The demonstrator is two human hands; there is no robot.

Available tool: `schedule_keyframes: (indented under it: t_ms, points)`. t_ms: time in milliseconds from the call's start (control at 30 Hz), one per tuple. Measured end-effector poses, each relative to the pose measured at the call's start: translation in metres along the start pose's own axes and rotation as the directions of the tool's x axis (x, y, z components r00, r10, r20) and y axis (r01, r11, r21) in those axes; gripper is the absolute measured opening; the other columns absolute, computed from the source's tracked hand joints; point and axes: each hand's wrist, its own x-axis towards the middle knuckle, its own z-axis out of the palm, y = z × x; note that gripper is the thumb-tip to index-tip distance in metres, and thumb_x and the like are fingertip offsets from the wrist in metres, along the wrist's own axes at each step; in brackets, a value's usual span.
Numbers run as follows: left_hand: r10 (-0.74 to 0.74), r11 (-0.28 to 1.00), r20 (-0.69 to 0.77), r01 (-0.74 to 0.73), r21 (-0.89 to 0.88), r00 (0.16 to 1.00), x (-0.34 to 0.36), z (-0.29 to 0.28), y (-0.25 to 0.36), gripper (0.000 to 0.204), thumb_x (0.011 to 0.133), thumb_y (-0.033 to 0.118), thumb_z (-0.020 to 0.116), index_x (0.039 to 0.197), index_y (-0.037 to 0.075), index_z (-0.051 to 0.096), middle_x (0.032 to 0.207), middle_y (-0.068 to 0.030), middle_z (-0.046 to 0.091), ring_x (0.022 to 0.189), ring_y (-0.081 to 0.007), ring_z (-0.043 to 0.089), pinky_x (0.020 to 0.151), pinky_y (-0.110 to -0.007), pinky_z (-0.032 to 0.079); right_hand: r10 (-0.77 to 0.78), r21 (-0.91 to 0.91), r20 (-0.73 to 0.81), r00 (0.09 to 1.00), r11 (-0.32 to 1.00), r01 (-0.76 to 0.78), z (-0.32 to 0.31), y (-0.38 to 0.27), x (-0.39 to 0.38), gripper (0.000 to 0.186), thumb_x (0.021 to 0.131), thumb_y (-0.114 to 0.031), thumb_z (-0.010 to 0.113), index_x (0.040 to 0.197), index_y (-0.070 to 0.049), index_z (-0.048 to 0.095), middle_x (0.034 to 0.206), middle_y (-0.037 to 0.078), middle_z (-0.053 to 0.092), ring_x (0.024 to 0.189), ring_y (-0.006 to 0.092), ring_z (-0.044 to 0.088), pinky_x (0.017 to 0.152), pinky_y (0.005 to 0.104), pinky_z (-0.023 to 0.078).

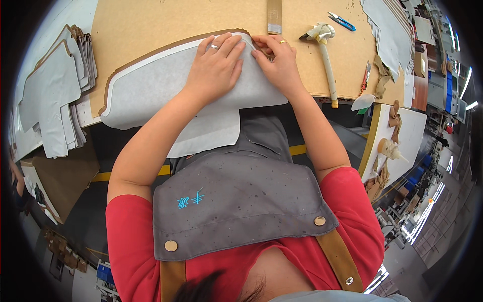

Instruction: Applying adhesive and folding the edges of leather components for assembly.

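Pale panel (161, 80) | left hand (214, 65) flat atop, right hand (277, 61) pinching it | apron (241, 201): blue lettering (184, 202)

I log pale grey panel (156, 83), brown edging (166, 49), tan table (201, 15), blue snips (345, 22), dark-grey apron (241, 196), turquoise embroidery (183, 202), red sleeves (126, 221).

Head-worn fisheye, left of pair; looks down, near above hands (216, 66).

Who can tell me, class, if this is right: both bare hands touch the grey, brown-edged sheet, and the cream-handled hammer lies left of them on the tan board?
Wrong side: the head view shows the cream-handled hammer lying right of the hands. The left hand and right hand do touch the brown-edged sheet, and the hammer is on the tan board.
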Motion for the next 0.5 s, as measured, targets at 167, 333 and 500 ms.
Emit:
schedule_keyframes:
  t_ms: [167, 333, 500]
  points:
    - [-0.002, 1.000, 0.001, 0.002, -0.007, 1.000, 0.0002, 0.0007, -0.0002, 0.033, 0.084, 0.020, 0.054, 0.115, 0.008, 0.054, 0.122, -0.0041, 0.052, 0.119, -0.0184, 0.044, 0.102, -0.038, 0.027, -0.055, -0.066, -0.028, 0.998, 0.996, 0.053, 0.0024, -0.0008, -0.0034, 0.025, 0.077, -0.015, 0.064, 0.101, -0.011, 0.063, 0.092, 0.002, 0.059, 0.091, 0.0175, 0.054, 0.078, 0.0338, 0.032]
    - [-0.006, 1.000, 0.008, 0.006, 0.003, 1.000, 0.0001, 0.0011, 0.0000, 0.033, 0.084, 0.020, 0.054, 0.115, 0.009, 0.054, 0.122, -0.0038, 0.052, 0.118, -0.0185, 0.045, 0.101, -0.038, 0.029, -0.209, -0.284, -0.066, 0.976, 0.941, 0.182, 0.0056, -0.0025, -0.0074, 0.027, 0.078, -0.016, 0.064, 0.105, -0.011, 0.063, 0.095, 0.003, 0.058, 0.092, 0.0193, 0.054, 0.078, 0.0345, 0.032]
    - [-0.003, 1.000, 0.002, 0.003, 0.014, 1.000, -0.0005, 0.0007, 0.0005, 0.034, 0.085, 0.020, 0.053, 0.116, 0.009, 0.054, 0.122, -0.0033, 0.052, 0.118, -0.0186, 0.045, 0.101, -0.038, 0.029, -0.181, -0.209, -0.065, 0.981, 0.964, 0.164, 0.0013, -0.0015, -0.0086, 0.026, 0.078, -0.015, 0.065, 0.104, -0.011, 0.064, 0.095, 0.005, 0.057, 0.090, 0.0181, 0.053, 0.078, 0.0324, 0.032]
